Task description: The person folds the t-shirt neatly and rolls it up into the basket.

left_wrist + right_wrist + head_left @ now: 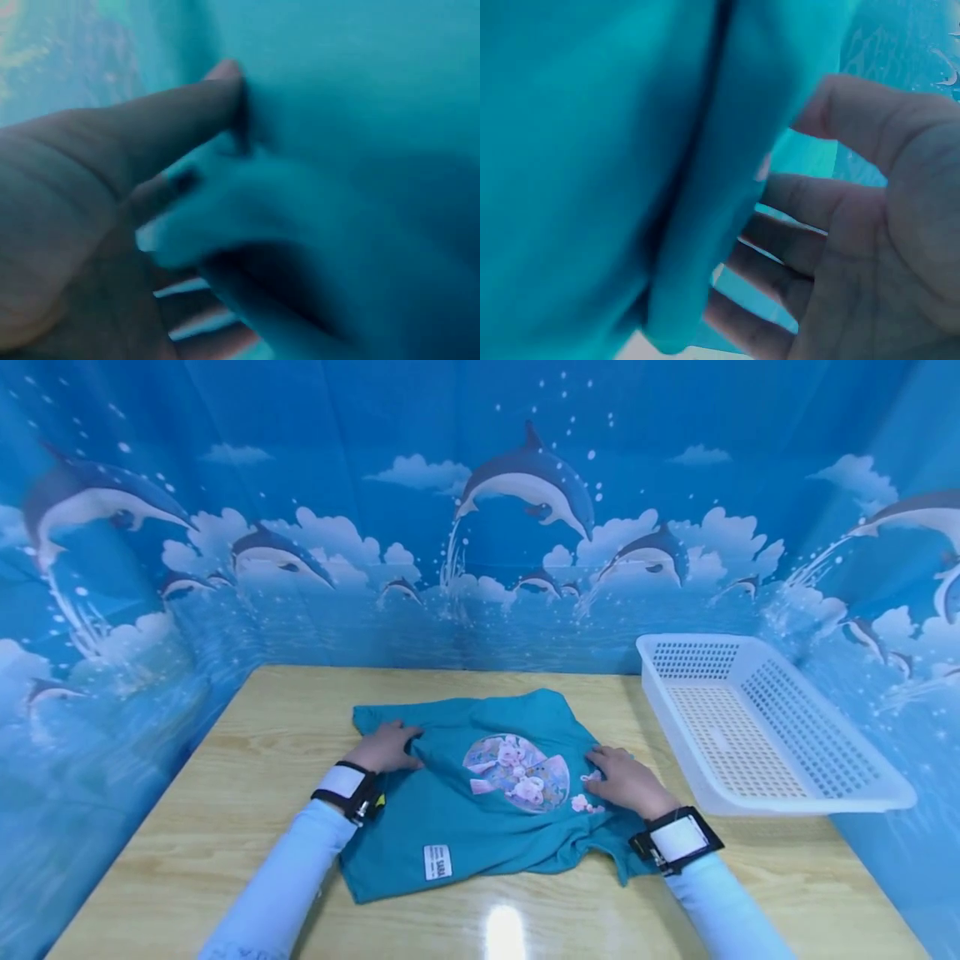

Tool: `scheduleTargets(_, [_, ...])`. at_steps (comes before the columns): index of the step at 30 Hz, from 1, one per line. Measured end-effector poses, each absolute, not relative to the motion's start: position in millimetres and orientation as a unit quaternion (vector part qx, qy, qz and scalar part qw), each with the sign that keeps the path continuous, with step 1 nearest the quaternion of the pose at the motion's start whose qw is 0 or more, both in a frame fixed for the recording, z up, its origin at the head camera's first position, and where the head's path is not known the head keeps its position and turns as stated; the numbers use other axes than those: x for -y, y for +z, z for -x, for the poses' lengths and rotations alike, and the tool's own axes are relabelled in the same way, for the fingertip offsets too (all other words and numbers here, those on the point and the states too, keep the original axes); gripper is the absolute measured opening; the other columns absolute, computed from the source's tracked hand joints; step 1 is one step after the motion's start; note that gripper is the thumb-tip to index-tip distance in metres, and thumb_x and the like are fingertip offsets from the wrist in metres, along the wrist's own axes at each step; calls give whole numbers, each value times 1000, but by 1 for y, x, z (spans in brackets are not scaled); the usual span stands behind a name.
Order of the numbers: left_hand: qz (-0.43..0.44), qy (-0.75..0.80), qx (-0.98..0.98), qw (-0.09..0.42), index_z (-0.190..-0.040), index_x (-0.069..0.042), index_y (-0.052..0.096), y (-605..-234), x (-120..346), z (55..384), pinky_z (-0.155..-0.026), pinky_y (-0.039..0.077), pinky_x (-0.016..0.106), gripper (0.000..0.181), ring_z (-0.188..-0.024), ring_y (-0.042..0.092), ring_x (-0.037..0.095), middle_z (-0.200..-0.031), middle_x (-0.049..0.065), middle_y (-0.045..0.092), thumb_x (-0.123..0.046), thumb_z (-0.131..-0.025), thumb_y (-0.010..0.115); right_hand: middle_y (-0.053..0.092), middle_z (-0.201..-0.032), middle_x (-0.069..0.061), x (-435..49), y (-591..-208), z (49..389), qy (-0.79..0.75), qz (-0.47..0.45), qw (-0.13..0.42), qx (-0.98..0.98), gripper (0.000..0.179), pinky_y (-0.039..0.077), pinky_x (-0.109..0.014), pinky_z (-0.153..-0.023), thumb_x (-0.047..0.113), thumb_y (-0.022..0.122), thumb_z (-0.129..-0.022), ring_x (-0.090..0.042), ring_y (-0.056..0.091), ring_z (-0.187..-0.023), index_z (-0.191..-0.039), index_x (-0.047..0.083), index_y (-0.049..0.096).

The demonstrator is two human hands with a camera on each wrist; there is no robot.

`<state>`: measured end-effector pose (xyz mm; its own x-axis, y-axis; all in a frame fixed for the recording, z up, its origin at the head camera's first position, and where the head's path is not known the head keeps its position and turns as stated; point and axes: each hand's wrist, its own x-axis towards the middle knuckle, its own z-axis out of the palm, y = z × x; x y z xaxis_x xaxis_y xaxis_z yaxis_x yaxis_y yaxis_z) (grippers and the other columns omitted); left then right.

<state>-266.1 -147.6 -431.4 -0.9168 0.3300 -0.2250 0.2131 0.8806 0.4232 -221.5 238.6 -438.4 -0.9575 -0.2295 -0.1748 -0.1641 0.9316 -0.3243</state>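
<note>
A teal T-shirt (517,843) lies spread sideways on the table, with a round floral print (517,772) near its middle and a small white label print (437,862) at lower left. My left hand (386,747) grips a bunched fold of its left part. The left wrist view shows the thumb (180,116) above the fold and the other fingers partly hidden beneath the cloth. At the shirt's right side, my right hand (628,781) rests with spread fingers near small pink flowers. In the right wrist view, a thick fold (712,195) hides its fingertips.
A white perforated plastic basket (780,810) stands at the right of the wooden table (225,760). Behind and beside the table hangs a blue curtain (322,635) printed with dolphins and clouds. Both wrists carry strapped-on cameras.
</note>
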Motion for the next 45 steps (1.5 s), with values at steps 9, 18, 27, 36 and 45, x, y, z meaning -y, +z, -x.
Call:
scheduleTargets(9, [-131, 100, -984, 66, -142, -5, 42, -438, 149, 292, -107, 27, 60, 54, -135, 25, 52, -146, 34, 27, -26, -95, 57, 32, -148, -27, -237, -442, 213, -102, 31, 92, -990, 59, 37, -65, -97, 31, 51, -95, -49, 32, -132, -141, -4, 40])
scheduleTargets(18, [-194, 97, -976, 33, -128, -2, 57, -412, 117, 214, -96, 43, 52, 40, -115, 53, 39, -124, 24, 57, -17, -91, 61, 33, -144, -34, -240, -438, 205, -64, -8, 73, -995, 59, 39, -65, -94, 29, 51, -95, -54, 37, -125, -136, -12, 40])
scheduleTargets(27, [-142, 145, -963, 177, -139, -8, 48, -418, 126, 201, -107, 28, 60, 50, -136, 30, 47, -149, 26, 32, -30, -95, 57, 25, -147, -36, -251, -438, 204, -135, 41, 75, -987, 65, 29, -69, -100, 31, 54, -94, -56, 27, -131, -139, -13, 35])
scheduleTargets(36, [-295, 156, -943, 11, -110, -9, 67, -415, 95, 158, -76, 50, 31, 23, -95, 58, 16, -101, 2, 61, -21, -91, 63, 51, -78, -2, -214, -428, 137, -126, 92, 17, -988, 36, 39, -31, -55, 34, 81, -72, -15, 48, -66, -86, 8, 61])
scheduleTargets(45, [-390, 157, -904, 79, -124, -16, 56, -428, 23, 131, -60, 43, 17, 42, -79, 52, 2, -96, -5, 55, -34, -88, 66, 54, -73, 0, -207, -424, 127, -101, 95, -8, -990, 15, 41, -32, -53, 1, 67, -73, -14, 51, -64, -73, 11, 57])
